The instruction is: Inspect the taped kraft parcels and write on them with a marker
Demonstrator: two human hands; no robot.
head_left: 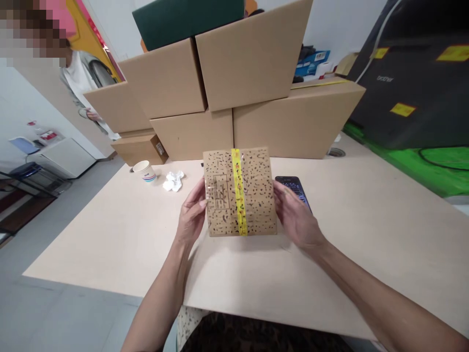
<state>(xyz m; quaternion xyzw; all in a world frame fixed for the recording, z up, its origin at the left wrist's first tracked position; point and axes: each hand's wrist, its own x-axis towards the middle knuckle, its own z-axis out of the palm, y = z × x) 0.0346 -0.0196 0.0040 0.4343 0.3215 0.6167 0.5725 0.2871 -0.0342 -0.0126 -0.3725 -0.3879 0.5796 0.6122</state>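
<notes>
A brown cardboard box (223,220) with dark speckles and a strip of yellow tape down its middle is held up over the table, its broad face toward the camera. My left hand (192,212) grips its left edge, thumb on the front and the other fingers partly hidden behind. At the right edge my right hand (295,212) holds the same box, with its fingertips hidden by the side. A phone (289,183) with a lit screen lies on the table just behind my right hand, partly covered by it.
Large cardboard boxes (252,63) are stacked along the back of the table (110,244). A paper cup (144,171) and crumpled tissue (173,181) sit at the left. A person (78,80) stands at the far left. Dark equipment (414,83) is at the right.
</notes>
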